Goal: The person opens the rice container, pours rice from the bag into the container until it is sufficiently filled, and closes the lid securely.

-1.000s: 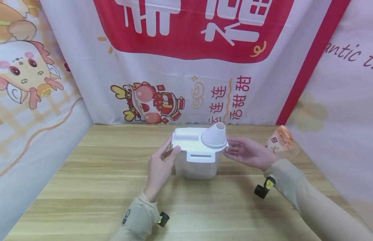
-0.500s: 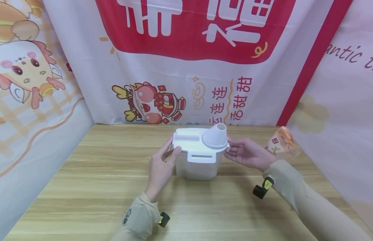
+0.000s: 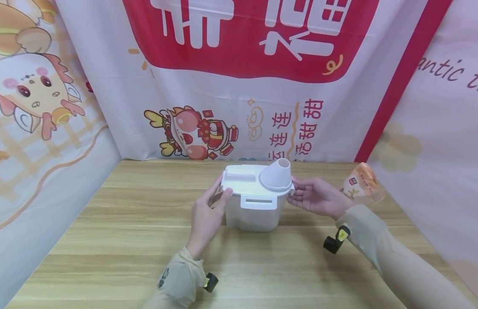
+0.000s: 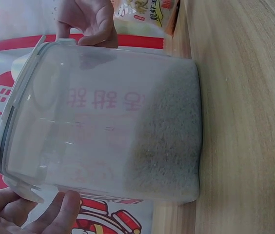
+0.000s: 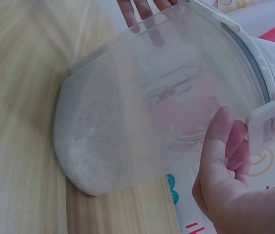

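Observation:
A clear plastic rice container (image 3: 254, 219) stands upright on the wooden table under a white lid (image 3: 244, 189). On the lid's right half sits a white cone-shaped spout (image 3: 275, 178). Pale rice (image 4: 171, 141) fills the bottom part. My left hand (image 3: 208, 216) grips the lid's left end, thumb on the top edge and fingers around the side latch (image 4: 25, 190). At the opposite end, my right hand (image 3: 320, 197) pinches the right latch (image 5: 263, 129), its fingers curled below and the thumb at the lid. Another latch (image 3: 258, 202) juts out at the front.
An orange and white food packet (image 3: 361, 184) lies at the back right, behind my right wrist. Printed cloth (image 3: 239, 111) hangs along the table's back edge and both sides. Bare wood (image 3: 119, 240) stretches left and in front of the container.

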A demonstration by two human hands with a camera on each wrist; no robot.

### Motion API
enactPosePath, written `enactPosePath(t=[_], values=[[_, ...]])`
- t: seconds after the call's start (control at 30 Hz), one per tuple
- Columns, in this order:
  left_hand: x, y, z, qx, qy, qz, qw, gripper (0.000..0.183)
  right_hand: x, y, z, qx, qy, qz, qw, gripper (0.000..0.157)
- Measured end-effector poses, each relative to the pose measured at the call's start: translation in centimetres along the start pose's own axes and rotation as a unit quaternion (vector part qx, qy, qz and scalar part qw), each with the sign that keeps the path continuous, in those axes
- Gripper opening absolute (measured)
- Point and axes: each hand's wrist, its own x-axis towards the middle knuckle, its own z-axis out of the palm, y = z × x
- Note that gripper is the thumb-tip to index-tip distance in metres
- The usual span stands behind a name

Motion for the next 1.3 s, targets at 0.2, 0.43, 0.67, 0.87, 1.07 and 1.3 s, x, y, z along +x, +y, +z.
enactPosePath(t=[0.2, 0.43, 0.67, 0.87, 1.07, 1.3], values=[[0.01, -0.01, -0.01, -0.003, 0.001, -0.001, 1.0, 0.056, 0.05, -0.09, 0.05, -0.006, -0.001, 0.003, 1.0, 0.02], [-0.1, 0.03, 0.0, 0.0, 0.001, -0.006, 1.0, 0.056, 0.01, -0.17, 0.15, -0.012, -0.001, 0.005, 1.0, 0.019], [-0.23, 0.15, 0.04, 0.001, -0.003, -0.011, 0.9999, 0.056, 0.06, -0.34, -0.19, -0.01, -0.004, 0.01, 1.0, 0.018], [-0.27, 0.28, 0.04, 0.002, 0.0, -0.019, 0.9998, 0.057, 0.05, -0.38, -0.13, -0.008, -0.003, 0.012, 1.0, 0.018], [-0.25, 0.18, 0.06, 0.0, 0.0, -0.017, 0.9999, 0.057, 0.16, -0.41, -0.24, -0.006, -0.005, 0.014, 1.0, 0.018], [-0.28, 0.17, 0.03, -0.004, -0.002, -0.012, 0.9999, 0.056, 0.1, -0.49, -0.29, -0.005, -0.002, 0.019, 1.0, 0.018]])
